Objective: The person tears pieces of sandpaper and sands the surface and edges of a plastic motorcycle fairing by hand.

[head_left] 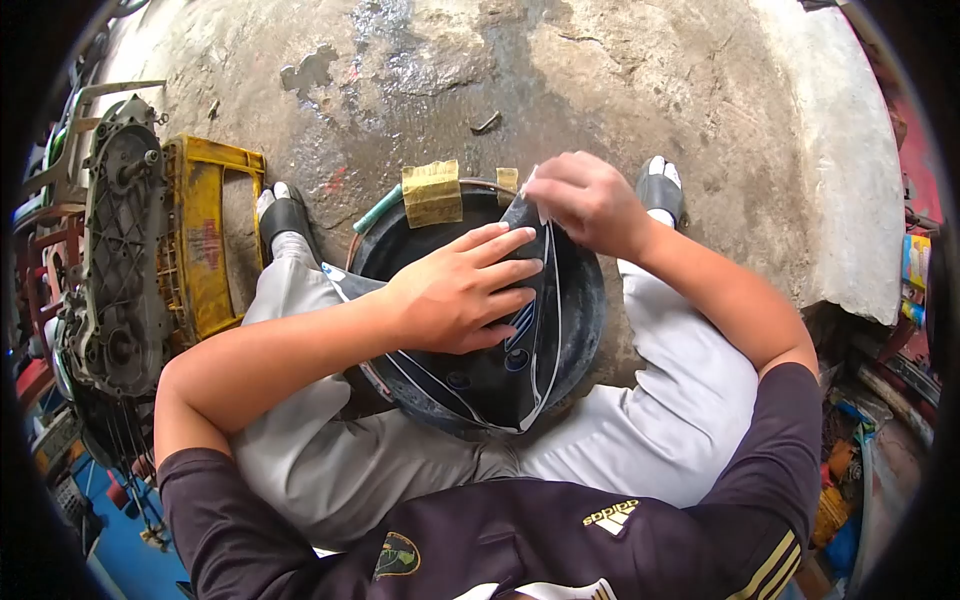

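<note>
Across a round black basin [585, 340] between my knees rests a dark, pointed plastic vehicle panel [545, 300] with white edge lines and vent slots. My left hand [465, 290] lies on top of the panel, fingers spread and flat. At the panel's far tip, my right hand [590, 200] is closed, with its fingertips pinched together. Something small and whitish shows at those fingertips, too blurred to name. Over the basin's far rim hangs a yellowish printed paper sheet [432, 193]; a smaller yellowish piece [508, 181] is beside it.
A yellow plastic crate [205, 240] and a greasy metal engine casing [122, 250] stand at the left. A teal tube [378, 208] lies along the basin rim. Wet concrete floor [400, 90] spreads ahead. At the right are a concrete ledge [850, 200] and assorted clutter [840, 490].
</note>
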Available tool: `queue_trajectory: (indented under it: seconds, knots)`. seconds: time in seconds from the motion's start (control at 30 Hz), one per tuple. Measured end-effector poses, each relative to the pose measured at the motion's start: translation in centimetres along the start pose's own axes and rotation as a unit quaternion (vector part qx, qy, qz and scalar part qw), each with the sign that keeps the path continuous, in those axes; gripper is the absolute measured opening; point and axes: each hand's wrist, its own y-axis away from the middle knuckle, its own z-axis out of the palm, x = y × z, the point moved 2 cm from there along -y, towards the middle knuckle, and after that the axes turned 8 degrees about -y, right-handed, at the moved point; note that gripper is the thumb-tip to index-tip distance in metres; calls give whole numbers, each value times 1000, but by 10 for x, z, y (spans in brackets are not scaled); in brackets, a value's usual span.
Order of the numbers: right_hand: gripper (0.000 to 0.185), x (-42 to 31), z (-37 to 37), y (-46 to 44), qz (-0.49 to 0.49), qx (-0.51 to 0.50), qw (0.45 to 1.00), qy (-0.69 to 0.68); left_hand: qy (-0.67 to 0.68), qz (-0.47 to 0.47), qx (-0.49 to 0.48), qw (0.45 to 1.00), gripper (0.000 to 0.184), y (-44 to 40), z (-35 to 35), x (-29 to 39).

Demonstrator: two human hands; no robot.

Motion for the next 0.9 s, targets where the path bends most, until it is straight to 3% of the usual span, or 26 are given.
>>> queue_trajectory:
  seconds: [0.1, 0.17, 0.27, 0.33, 0.5, 0.57, 0.77, 0.9]
  knots:
    - [12, 13, -7, -1, -17, -20, 1000, 13, -4, 0, 7, 1000, 42, 1, 2, -1]
    - [9, 44, -14, 6, 66, -50, 992, 93, -10, -5, 6, 1000, 43, 0, 0, -2]
    - [6, 46, -59, 11, 133, -7, 989, 69, -20, -7, 1, 1000, 46, 0, -1, 2]
    - [8, 35, -96, 10, 254, 112, 961, -3, -28, 0, 3, 1000, 45, 0, -2, 4]
    - [9, -48, -147, 22, 291, 132, 947, 4, -69, -4, 32, 997, 43, 5, 1, 12]
    - [8, -97, -155, 28, 299, 35, 952, -52, -87, -5, 39, 995, 43, 8, 2, 15]
    - [10, -208, -177, 53, 243, -18, 969, -32, -122, -22, 63, 990, 49, 9, 1, 22]
    - [10, -239, -158, 104, 286, 129, 944, -97, -128, -15, 75, 989, 48, 12, 2, 22]
